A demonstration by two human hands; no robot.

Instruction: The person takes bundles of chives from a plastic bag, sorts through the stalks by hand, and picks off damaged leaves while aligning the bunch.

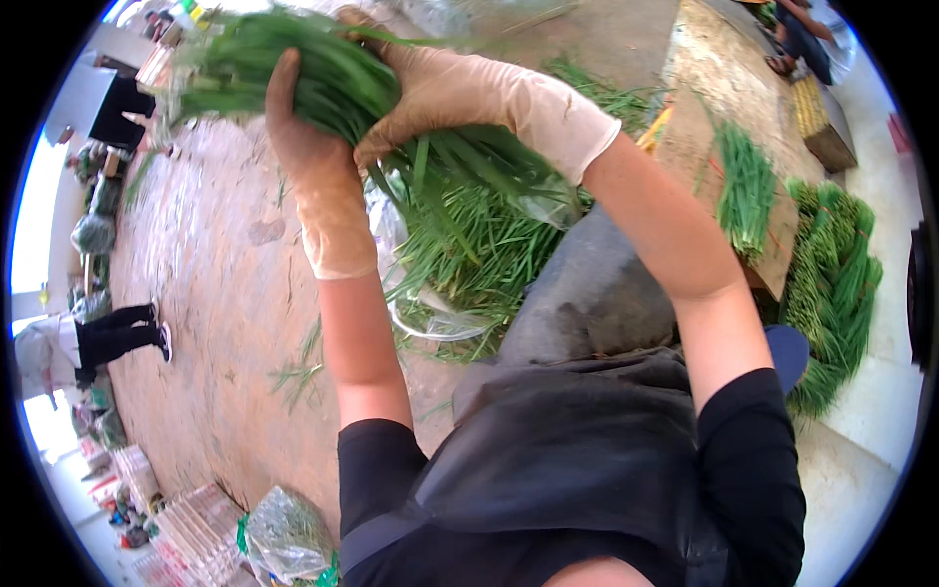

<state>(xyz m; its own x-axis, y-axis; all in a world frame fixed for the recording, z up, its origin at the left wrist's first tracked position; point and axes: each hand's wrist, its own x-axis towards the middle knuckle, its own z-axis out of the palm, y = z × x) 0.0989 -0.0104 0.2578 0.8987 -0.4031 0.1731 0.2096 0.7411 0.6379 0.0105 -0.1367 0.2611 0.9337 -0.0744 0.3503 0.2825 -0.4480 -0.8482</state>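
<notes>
A thick bunch of long green chives (323, 68) is held up in front of me at the upper left, its far end blurred. My left hand (311, 147), in a stained pale rubber glove, grips it from the left with the thumb up. Gloved the same way, my right hand (421, 93) curls round the bunch from the other side. Below the hands, a heap of loose chives (479, 254) lies partly in clear plastic. Some long leaves trail down toward it from between my hands.
On the right, a tied bundle of chives (746, 186) rests on a wooden board (685, 147). Beyond it stands a stack of budded green stalks (831, 274). Crates (196, 528) and a filled plastic bag (284, 533) are at the lower left. People stand left (122, 333) and sit upper right.
</notes>
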